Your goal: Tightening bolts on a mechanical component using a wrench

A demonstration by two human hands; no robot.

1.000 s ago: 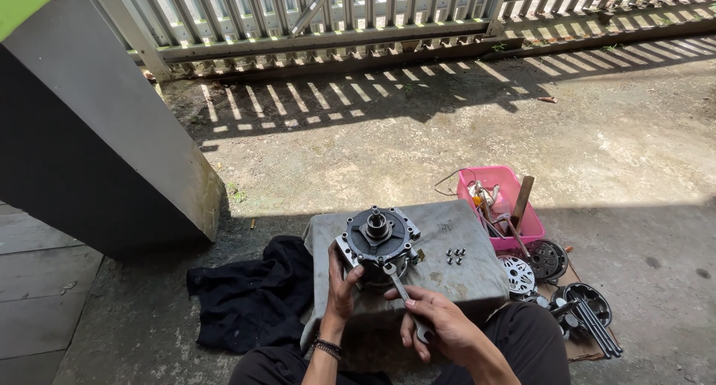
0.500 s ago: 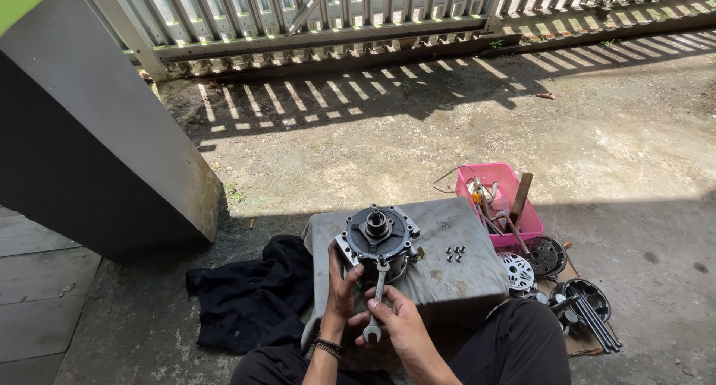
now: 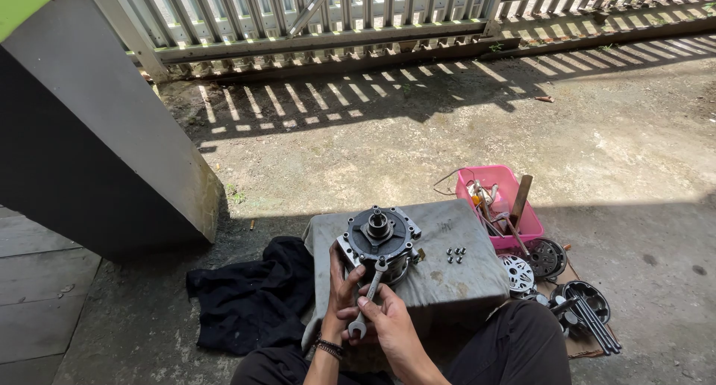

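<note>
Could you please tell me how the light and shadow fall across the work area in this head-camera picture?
Head view: harsh sun stripes the concrete ground through the slatted metal gate; the round grey motor housing, both hands and the silver wrench sit in even shade, sharp, without glare.

hard sun lights the concrete toward 12 o'clock, where the fence throws striped shadows; from 3 to 9 o'clock all lies in even shade, dimmer but sharp; the wide lens bends lines at the edges; no blur, no glare
</note>
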